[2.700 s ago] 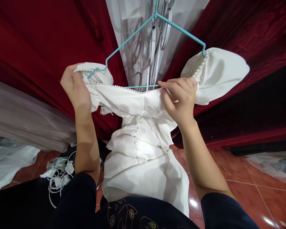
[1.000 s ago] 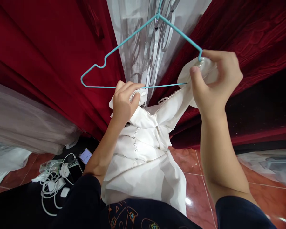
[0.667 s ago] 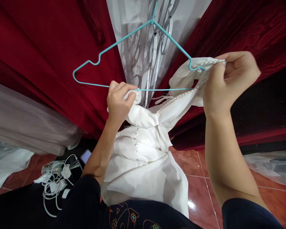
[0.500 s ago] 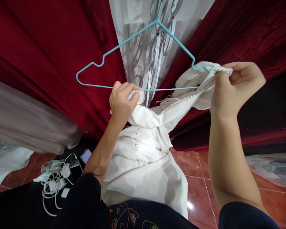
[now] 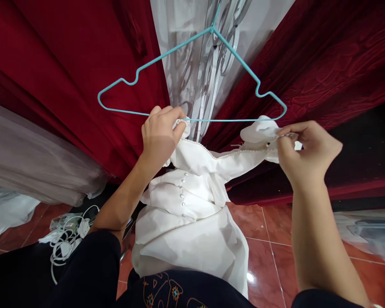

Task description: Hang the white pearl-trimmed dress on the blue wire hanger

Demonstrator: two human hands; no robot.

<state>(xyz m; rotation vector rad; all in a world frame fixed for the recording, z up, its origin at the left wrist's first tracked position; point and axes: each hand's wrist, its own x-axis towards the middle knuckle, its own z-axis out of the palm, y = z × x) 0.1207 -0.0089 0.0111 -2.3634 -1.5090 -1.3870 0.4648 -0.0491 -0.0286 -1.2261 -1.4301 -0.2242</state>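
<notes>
A white dress [image 5: 192, 231] with a pearl-trimmed neckline and a row of covered buttons hangs down in front of me. My left hand [image 5: 163, 133] is closed on its left shoulder, and the fingers also wrap the bottom bar of a light blue hanger [image 5: 224, 120]. Out to the right, my right hand [image 5: 308, 149] pinches the pearl edge of the other shoulder, just below the hanger's right corner. That puffed sleeve [image 5: 259, 131] is off the hanger and bunched beside my fingers. The hanger's hook reaches past the top of the view.
Dark red curtains [image 5: 83, 64] hang on both sides of a white metal scrollwork panel [image 5: 211, 72]. Tangled white cables [image 5: 64, 244] lie on a black surface at lower left. Sheer pale fabric [image 5: 35, 158] hangs at left above a red tiled floor [image 5: 259, 252].
My right hand has moved down and slightly left, drawing the right shoulder of the dress off the hanger's right end. The left hand keeps its hold, shifting slightly left.
</notes>
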